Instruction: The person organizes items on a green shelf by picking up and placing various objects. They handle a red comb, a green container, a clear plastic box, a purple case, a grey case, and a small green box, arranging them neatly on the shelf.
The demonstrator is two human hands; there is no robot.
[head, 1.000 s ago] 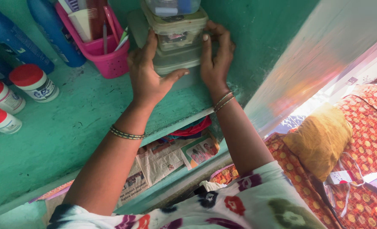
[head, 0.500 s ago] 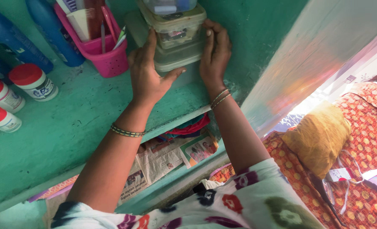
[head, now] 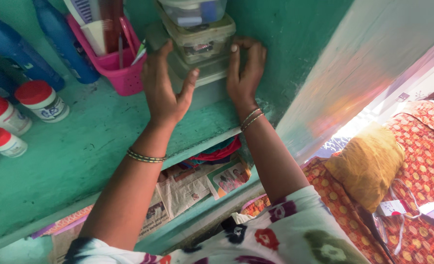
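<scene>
A stack of translucent plastic food boxes [head: 200, 46] stands at the back right corner of a green shelf [head: 80, 146]. My left hand [head: 163, 90] presses on the left side of the lowest box, thumb across its front. My right hand [head: 244, 73] grips the stack's right side, fingers against the wall corner. Both wrists carry thin bangles. The top box holds something blue and white.
A pink basket [head: 117, 63] with combs and pens stands left of the stack. Blue bottles [head: 55, 41] and red-capped white jars [head: 41, 100] fill the shelf's left part. Below lies a shelf with newspaper [head: 187, 183] and folded cloth. A bed with a yellow pillow [head: 366, 164] is at right.
The stack and both hands have shifted slightly back toward the wall corner. My left thumb has moved up onto the box front. The camera has tilted a little.
</scene>
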